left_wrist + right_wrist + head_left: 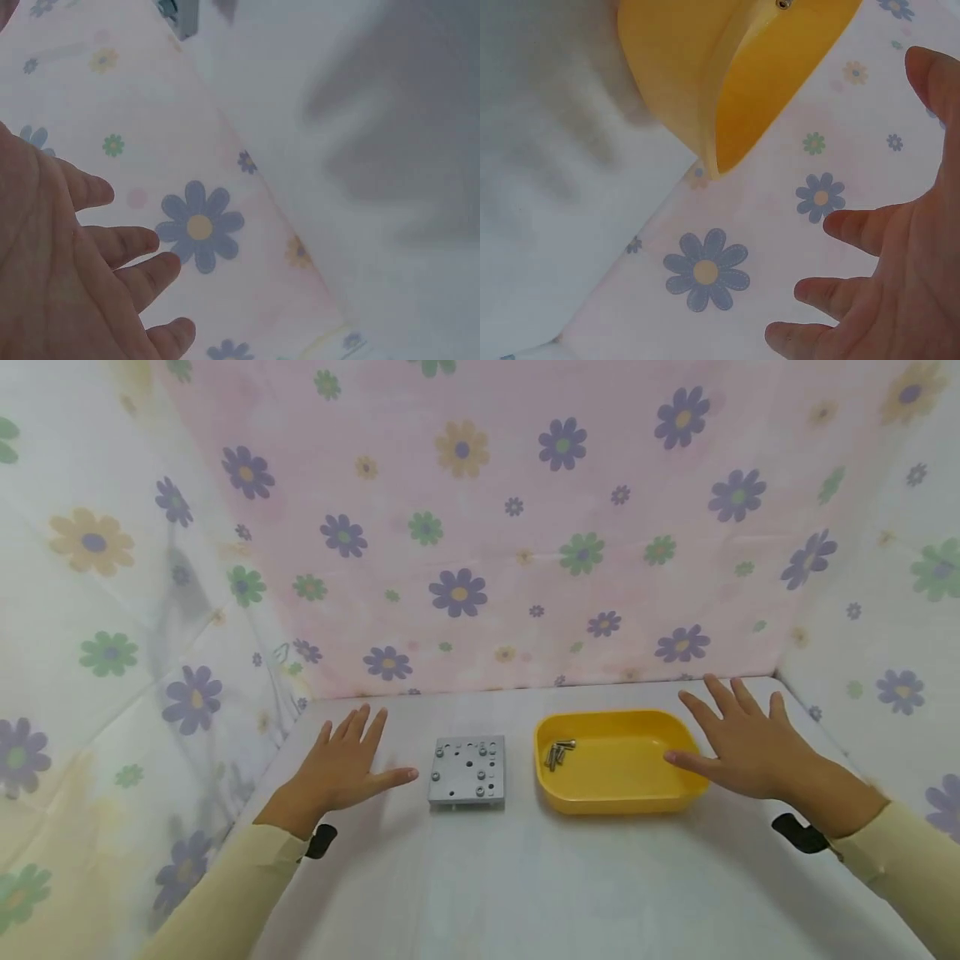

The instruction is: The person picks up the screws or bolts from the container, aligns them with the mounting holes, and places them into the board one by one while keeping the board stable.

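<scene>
While a metal block [454,781] is lying on the white table [480,885], to the left of a yellow tray [618,772], the left hand [341,770] is hovering beside it, fingers spreading and holding nothing, the thumb pointing toward the block's left edge. The right hand [761,756] is hovering by the tray's right end, its fingers likewise spreading; the thumb is overlapping the rim in the head view but showing apart from the tray in the right wrist view. Several bolts [481,775] are standing in the block's top, and dark holes are showing among them. Loose screws [555,755] are lying clustered in the tray's left end. Pale yellow sleeves [232,893] are covering the forearms, and flower-patterned cloth [510,543] is hanging behind the table and at both sides.
</scene>
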{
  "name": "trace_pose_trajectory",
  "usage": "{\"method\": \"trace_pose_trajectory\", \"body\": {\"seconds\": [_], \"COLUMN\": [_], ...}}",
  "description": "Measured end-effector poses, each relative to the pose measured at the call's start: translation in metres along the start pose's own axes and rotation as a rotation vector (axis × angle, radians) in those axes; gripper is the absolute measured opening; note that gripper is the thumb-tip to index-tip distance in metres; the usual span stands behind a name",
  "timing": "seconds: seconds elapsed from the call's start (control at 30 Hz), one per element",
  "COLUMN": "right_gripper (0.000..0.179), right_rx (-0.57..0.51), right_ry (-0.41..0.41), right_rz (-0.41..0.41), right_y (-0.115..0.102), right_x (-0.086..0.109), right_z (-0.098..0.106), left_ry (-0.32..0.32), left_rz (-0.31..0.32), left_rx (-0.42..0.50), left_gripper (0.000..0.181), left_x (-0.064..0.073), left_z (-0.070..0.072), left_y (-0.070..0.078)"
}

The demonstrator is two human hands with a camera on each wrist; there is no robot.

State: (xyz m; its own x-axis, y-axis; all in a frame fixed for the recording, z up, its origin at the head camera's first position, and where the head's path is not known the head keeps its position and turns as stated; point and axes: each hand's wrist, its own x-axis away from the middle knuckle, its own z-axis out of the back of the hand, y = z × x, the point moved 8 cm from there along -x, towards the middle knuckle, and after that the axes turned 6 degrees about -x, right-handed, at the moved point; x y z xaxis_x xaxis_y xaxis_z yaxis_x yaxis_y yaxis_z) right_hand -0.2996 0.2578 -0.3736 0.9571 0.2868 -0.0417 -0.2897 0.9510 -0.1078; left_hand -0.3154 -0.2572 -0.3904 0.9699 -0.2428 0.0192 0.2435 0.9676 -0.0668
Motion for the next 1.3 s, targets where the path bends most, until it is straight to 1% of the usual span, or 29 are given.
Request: {"method": "trace_pose_trajectory", "body": {"seconds": [0.13,0.33,0.5,0.6,0.73,0.83,1.0,1.13,1.3], "right_gripper": [0.098,0.076,0.063,0.058,0.055,0.051,0.044,0.039,0.039], "right_rx": [-0.030,-0.045,-0.035,-0.022,-0.005,-0.007,-0.015,-0.014,-0.003], "right_ry": [0.048,0.137,0.158,0.158,0.161,0.161,0.144,0.141,0.142], "right_rz": [0.039,0.096,0.139,0.140,0.134,0.141,0.141,0.146,0.174], "right_y": [-0.009,-0.021,-0.029,-0.031,-0.035,-0.039,-0.047,-0.051,-0.056], "right_x": [-0.005,-0.008,-0.013,-0.016,-0.021,-0.024,-0.029,-0.034,-0.038], "right_z": [0.005,0.014,0.013,0.011,0.010,0.009,0.007,0.006,0.005], "left_ry": [0.000,-0.008,-0.005,-0.003,0.020,0.039,0.073,0.078,0.084], "left_rz": [0.002,0.009,-0.017,-0.043,-0.065,-0.073,-0.068,-0.055,-0.058], "left_rx": [0.106,0.313,0.504,0.601,0.666,0.698,0.758,0.817,0.868], "left_gripper": [0.135,0.135,0.135,0.135,0.135,0.134,0.133,0.132,0.131], "left_x": [-0.007,-0.017,-0.021,-0.023,-0.025,-0.026,-0.028,-0.030,-0.034], "left_z": [-0.012,-0.026,-0.034,-0.037,-0.038,-0.041,-0.049,-0.057,-0.064], "left_y": [0.006,0.019,0.028,0.035,0.043,0.045,0.044,0.042,0.042]}}
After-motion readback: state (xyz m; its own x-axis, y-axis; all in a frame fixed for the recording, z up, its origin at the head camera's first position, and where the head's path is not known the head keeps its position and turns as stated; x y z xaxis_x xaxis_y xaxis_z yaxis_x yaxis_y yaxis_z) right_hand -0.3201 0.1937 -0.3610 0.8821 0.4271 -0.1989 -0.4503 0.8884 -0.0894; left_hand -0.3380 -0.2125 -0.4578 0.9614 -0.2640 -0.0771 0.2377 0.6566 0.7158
